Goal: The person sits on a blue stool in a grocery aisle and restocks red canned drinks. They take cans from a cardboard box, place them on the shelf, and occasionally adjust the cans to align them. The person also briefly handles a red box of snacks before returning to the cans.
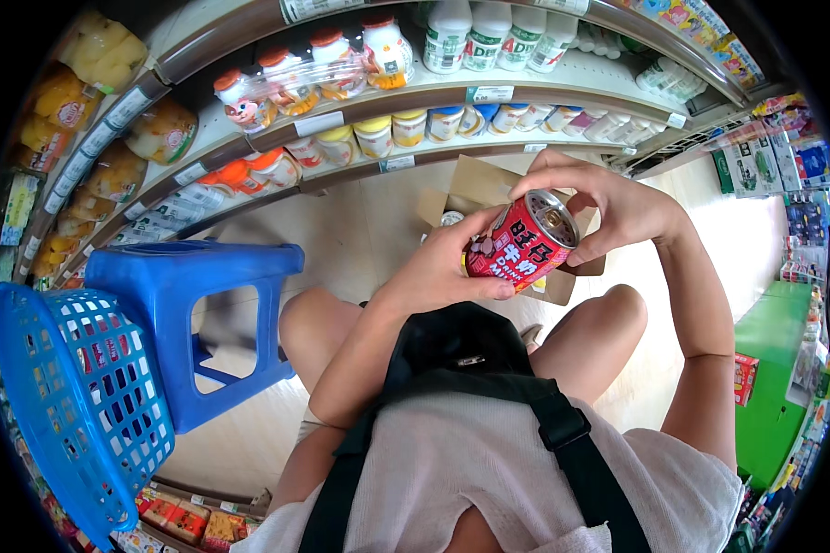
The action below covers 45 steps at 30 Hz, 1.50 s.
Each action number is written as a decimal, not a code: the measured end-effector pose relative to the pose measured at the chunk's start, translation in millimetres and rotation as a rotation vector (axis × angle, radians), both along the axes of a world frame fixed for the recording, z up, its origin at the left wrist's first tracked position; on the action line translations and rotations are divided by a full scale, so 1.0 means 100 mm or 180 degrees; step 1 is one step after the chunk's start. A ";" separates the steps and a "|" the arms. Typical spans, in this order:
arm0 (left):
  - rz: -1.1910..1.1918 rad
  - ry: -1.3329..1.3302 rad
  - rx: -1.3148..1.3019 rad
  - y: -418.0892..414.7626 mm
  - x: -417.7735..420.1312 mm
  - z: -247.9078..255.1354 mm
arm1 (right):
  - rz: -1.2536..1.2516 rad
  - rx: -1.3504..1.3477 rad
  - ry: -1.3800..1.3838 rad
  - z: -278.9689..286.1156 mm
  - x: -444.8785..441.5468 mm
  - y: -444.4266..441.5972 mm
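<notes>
A red milk drink can (515, 249) with a silver top is held up in front of me, tilted, its printed side towards the camera. My left hand (443, 266) is wrapped round the can's lower part, thumb along its printed side. Curved round the can's silver rim is my right hand (602, 200), its fingers at the upper edge and its thumb near the lower right of the rim. Below and behind both hands an open cardboard box (477, 180) stands on the floor, with a few containers partly visible in it; the can and hands hide much of the box.
Curved shelves (415, 148) with bottles and lidded cups run across the top. At the left stand a blue plastic stool (166, 276) and a blue perforated basket (111, 366). A green surface (768, 408) with a red box beside it lies at the right. My knees flank the cardboard box.
</notes>
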<state>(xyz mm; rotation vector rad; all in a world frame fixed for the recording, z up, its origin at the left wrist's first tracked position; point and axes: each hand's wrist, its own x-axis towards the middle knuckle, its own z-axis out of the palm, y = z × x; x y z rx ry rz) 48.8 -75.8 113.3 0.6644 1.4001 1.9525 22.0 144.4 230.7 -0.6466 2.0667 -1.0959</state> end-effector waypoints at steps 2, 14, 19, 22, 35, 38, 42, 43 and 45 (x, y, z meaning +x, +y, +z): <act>-0.0031 -0.0048 0.0080 -0.02 0.02 0.05 | 0.0092 -0.0159 -0.0020 0.01 -0.03 -0.04; 0.1251 0.0391 0.0182 -0.12 0.06 0.09 | -0.1196 -0.1326 -0.0362 -0.31 0.13 -0.33; 0.1461 0.0615 -0.0233 -0.18 0.05 0.12 | -0.1395 -0.1334 -0.0253 -0.47 0.14 -0.41; 0.1662 0.0767 -0.0385 -0.20 0.05 0.19 | -0.1449 -0.1386 -0.0237 -0.49 0.11 -0.43; 0.2378 0.1617 -0.0349 -0.58 -0.50 0.91 | -0.1520 -0.1076 0.2076 -0.02 -0.33 -0.56; 0.2844 0.2253 -0.0507 -0.69 -0.99 1.39 | -0.1842 -0.0948 0.3606 0.19 -0.70 -0.49; 0.3593 0.3230 -0.1466 -0.80 -1.59 1.82 | -0.2113 -0.0567 0.4115 0.19 -1.09 -0.40; 0.3576 0.3188 -0.1569 -0.85 -1.74 1.85 | -0.2060 -0.0339 0.4416 0.15 -1.13 -0.40; 0.3856 0.3059 -0.2089 -0.91 -2.07 1.80 | -0.1948 0.0155 0.5006 0.07 -1.19 -0.40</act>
